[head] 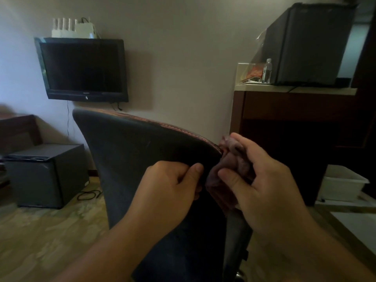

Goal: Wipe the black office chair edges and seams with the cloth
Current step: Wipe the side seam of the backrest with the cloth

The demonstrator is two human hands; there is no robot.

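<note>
The black office chair [130, 151] fills the middle of the view, its backrest seen from behind with a worn, stitched top edge running from upper left down to the right. My left hand [171, 190] grips the backrest's right edge, thumb on the near face. My right hand [262, 180] holds a bunched dark reddish cloth [232, 169] against the upper right corner of that edge. The chair's seat and base are hidden below.
A wall-mounted TV [83, 70] hangs behind the chair. A small dark fridge [44, 176] stands on the floor at left, with a cable beside it. At right a wooden cabinet [295, 119] carries another black fridge [309, 43] and a bottle [267, 71]. A white bin [343, 184] sits low right.
</note>
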